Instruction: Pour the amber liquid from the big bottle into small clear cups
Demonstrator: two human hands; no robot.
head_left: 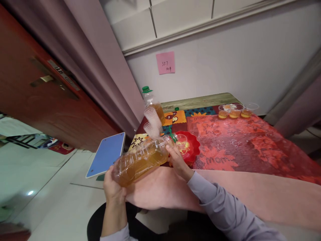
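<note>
A large clear bottle (142,159) of yellow-brown liquid lies tilted in both my hands, its neck toward the right. My left hand (112,185) is wrapped round its base; my right hand (177,159) grips it near the neck. The bottle's mouth is over a red scalloped plate (195,147). On that plate stands a clear plastic cup (181,141), partly hidden by the bottle neck. Behind the bottle are stacks of clear plastic cups (152,118). Another bottle (158,108) with a green cap stands upright at the back left.
Several clear cups (234,113) with yellow liquid stand in a row at the table's far right. A loose green cap (177,108) lies near the back edge. A blue-topped stool (106,154) is left of the patterned table (218,147). A wall is behind.
</note>
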